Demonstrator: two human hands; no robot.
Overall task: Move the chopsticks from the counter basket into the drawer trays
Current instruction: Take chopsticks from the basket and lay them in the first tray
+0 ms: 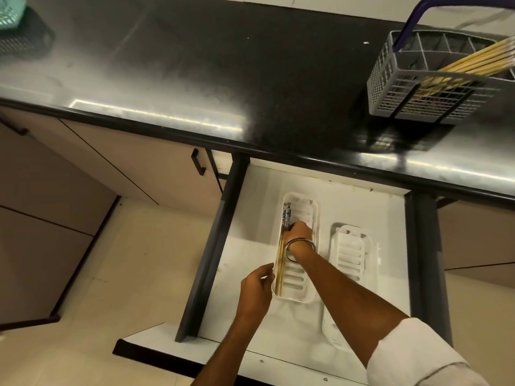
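Low in the frame, the right hand (pixel 298 232) pinches chopsticks (pixel 280 263) into the left tray (pixel 306 298), which the loosely curled left hand (pixel 257 285) steadies, seemingly against sliding.

I see a black counter (pixel 223 65) across the top, glossy, with strip-light glare (pixel 156 114) along its edge at 10 o'clock. Beige cabinet doors (pixel 111 162) with a black handle (pixel 198 162) sit below at 9. Cream floor tiles (pixel 117 274) fill 7 o'clock. A mesh bin (pixel 25 40) sits at 11.
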